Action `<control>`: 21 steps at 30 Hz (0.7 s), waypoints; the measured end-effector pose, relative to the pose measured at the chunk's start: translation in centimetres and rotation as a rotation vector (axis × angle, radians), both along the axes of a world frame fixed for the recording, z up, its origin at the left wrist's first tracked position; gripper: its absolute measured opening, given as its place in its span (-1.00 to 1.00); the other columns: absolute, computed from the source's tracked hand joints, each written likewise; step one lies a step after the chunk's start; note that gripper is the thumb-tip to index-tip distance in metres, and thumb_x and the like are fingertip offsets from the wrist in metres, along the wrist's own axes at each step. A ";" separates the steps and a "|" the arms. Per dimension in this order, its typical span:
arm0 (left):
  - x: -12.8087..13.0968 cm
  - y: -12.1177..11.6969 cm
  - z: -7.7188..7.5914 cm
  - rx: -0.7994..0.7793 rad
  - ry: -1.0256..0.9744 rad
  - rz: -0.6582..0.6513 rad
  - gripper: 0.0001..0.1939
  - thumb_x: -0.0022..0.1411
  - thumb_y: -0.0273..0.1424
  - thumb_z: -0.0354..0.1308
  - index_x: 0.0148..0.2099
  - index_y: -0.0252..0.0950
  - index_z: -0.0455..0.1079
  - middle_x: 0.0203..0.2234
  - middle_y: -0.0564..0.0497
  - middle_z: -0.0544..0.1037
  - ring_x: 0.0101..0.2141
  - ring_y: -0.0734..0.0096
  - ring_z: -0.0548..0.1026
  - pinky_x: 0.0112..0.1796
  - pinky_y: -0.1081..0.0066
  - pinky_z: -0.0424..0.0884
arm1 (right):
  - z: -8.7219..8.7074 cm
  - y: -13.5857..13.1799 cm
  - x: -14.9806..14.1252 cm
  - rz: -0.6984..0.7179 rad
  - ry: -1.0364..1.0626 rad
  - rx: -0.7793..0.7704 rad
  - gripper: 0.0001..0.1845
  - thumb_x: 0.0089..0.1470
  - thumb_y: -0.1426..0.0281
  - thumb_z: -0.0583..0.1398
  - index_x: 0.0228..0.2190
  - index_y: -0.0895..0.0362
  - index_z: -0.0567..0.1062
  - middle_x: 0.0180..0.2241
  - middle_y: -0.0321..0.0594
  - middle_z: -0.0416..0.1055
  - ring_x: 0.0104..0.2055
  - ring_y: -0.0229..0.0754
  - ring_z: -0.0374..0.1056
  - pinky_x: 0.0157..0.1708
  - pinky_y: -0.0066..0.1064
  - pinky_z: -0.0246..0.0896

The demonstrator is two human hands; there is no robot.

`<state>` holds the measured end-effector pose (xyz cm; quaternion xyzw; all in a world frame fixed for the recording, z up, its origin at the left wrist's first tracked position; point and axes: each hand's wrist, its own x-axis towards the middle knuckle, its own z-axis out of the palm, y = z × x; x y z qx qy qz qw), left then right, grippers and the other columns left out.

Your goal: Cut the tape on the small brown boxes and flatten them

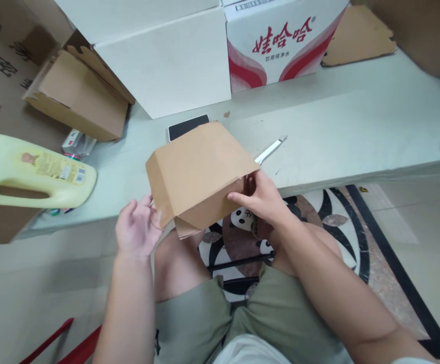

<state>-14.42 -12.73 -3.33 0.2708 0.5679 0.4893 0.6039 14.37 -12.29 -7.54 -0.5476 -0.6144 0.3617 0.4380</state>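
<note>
A brown cardboard box (pixel 205 167), partly folded, is held tilted over the table's front edge, with a loose flap hanging at its lower side. My right hand (pixel 261 197) grips its right end, thumb on the near side and the other fingers partly hidden behind. At the lower left corner, my left hand (pixel 138 227) holds the box with the palm turned up; some fingertips are hidden by the cardboard. Just beyond the box lie a box cutter (pixel 271 150) and a phone-like device with a dark screen (pixel 188 127), partly covered by the box.
White cartons (pixel 167 65) and a red-printed carton (pixel 280 48) stand along the back of the table (pixel 356 121). On the left are a folded brown box (pixel 83 93) and a yellow jug (pixel 53 172). Flat cardboard (pixel 360 38) lies back right.
</note>
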 end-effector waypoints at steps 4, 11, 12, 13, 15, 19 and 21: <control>1.0 -1.9 -2.2 0.316 0.035 0.093 -0.44 -0.01 0.05 0.40 -0.02 -0.12 0.58 -0.01 -0.04 0.63 -0.22 0.35 0.57 -0.33 0.47 0.52 | -0.3 0.0 -0.4 -0.061 -0.059 0.006 -0.10 -0.10 -0.10 0.42 0.17 0.06 0.38 0.17 0.09 0.41 0.21 0.26 0.35 0.12 0.10 0.35; 1.0 -1.8 -3.3 0.420 0.246 0.126 -0.31 0.00 0.07 0.48 0.11 -0.14 0.54 0.08 -0.13 0.60 -0.16 0.32 0.61 -0.27 0.48 0.51 | 0.4 -0.3 -0.5 -0.065 0.053 -0.030 -0.29 -0.08 -0.06 0.40 0.01 0.04 0.45 -0.07 -0.05 0.55 -0.08 0.12 0.46 -0.14 -0.07 0.39; 0.7 -1.8 -3.3 0.414 0.282 0.158 -0.32 -0.01 0.06 0.49 0.10 -0.13 0.54 0.04 -0.11 0.61 -0.22 0.36 0.62 -0.33 0.51 0.49 | 0.5 -0.3 -0.5 -0.062 0.071 -0.028 -0.40 -0.05 -0.03 0.38 -0.07 0.05 0.47 -0.17 -0.10 0.55 -0.17 0.06 0.45 -0.20 -0.13 0.37; 0.5 -1.9 -3.3 0.398 0.319 0.194 -0.32 -0.02 0.05 0.50 0.10 -0.12 0.54 -0.02 -0.08 0.63 -0.32 0.42 0.60 -0.44 0.55 0.44 | 0.6 -0.3 -0.5 -0.059 0.096 -0.026 -0.50 -0.02 0.00 0.36 -0.16 0.04 0.48 -0.26 -0.16 0.52 -0.24 -0.01 0.42 -0.26 -0.18 0.33; 0.2 -2.2 -3.0 0.342 0.367 0.233 -0.33 -0.03 0.00 0.51 0.11 -0.11 0.54 -0.15 -0.01 0.66 -0.53 0.55 0.49 -0.64 0.60 0.23 | 0.7 -0.4 -0.5 -0.060 0.181 -0.030 -0.64 0.06 0.03 0.30 -0.32 0.04 0.44 -0.40 -0.25 0.44 -0.34 -0.10 0.36 -0.34 -0.26 0.25; 0.5 -2.2 -2.2 0.293 0.237 0.277 -0.45 -0.03 -0.05 0.46 0.00 -0.18 0.61 -0.23 0.01 0.68 -0.49 0.46 0.52 -0.60 0.54 0.30 | 0.7 -0.5 -0.3 -0.093 0.410 -0.083 -0.61 0.18 -0.02 0.19 -0.36 0.04 0.40 -0.45 -0.31 0.38 -0.38 -0.17 0.33 -0.37 -0.31 0.21; 0.3 -1.7 -2.2 0.283 0.179 0.353 -0.55 -0.11 -0.14 0.47 -0.15 -0.22 0.63 -0.28 0.01 0.68 -0.38 0.38 0.56 -0.45 0.50 0.45 | 0.8 -0.6 -0.1 -0.108 0.492 -0.075 -0.60 0.18 -0.04 0.20 -0.33 0.05 0.44 -0.41 -0.29 0.43 -0.35 -0.17 0.36 -0.32 -0.30 0.25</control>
